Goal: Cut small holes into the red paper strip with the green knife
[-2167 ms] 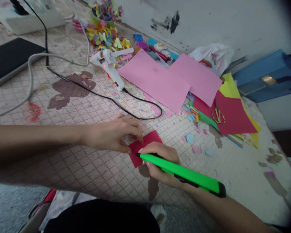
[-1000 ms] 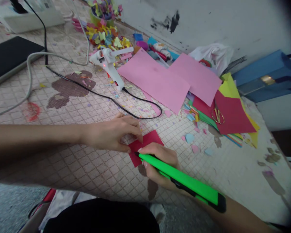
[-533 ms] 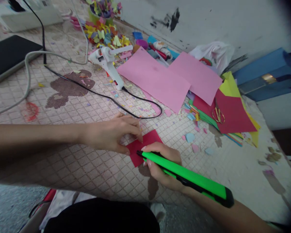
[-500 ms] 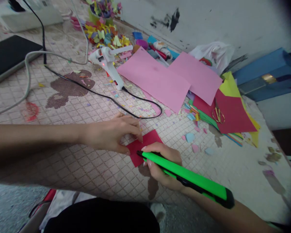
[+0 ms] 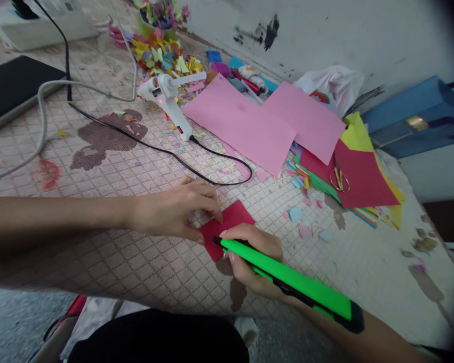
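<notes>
The right hand [image 5: 260,239] grips the green tool [image 5: 295,279], slanting forward-left, its tip over the red paper [image 5: 235,216]; the left hand [image 5: 181,209], fingers parted, touches the paper's left side.

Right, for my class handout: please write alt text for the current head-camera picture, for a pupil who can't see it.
A right hand holds a green pen-shaped tool, its dark tip over a small red paper whose edge the left hand touches. Farther back on the patterned cloth lie a white glue gun, pink sheets and colourful scraps.
</notes>
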